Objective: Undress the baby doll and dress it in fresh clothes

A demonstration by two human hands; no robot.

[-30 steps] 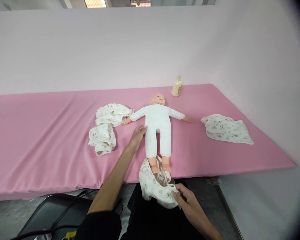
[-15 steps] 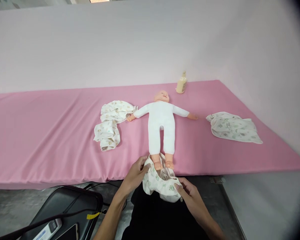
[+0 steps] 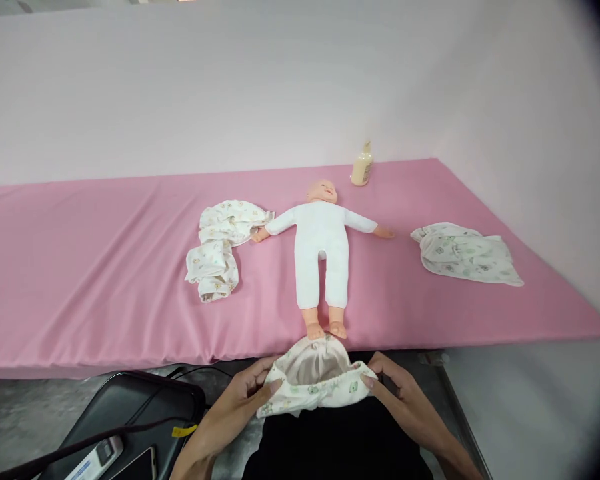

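A white baby garment with a small green print (image 3: 325,395) is stretched between my hands at the bed's front edge, its elastic waist opening spread wide toward the doll. My left hand (image 3: 245,393) pinches the left side of the waistband. On the opposite side, my right hand (image 3: 397,393) grips the band between thumb and fingers. The baby doll (image 3: 321,233) lies on its back in a white body suit, arms spread, bare feet just beyond the garment's far rim. Whether the feet touch the cloth I cannot tell.
The doll lies on a pink-covered bed (image 3: 115,267). Printed baby clothes (image 3: 220,247) lie left of it, and a folded printed cloth (image 3: 465,253) lies right. A pump bottle (image 3: 362,167) stands by the wall. A black chair (image 3: 160,407) holds a phone (image 3: 137,465), a white device and cables.
Both hands have drawn the garment back toward me and pulled its waist wider. The doll's feet, previously over the opening, are now at its far rim.
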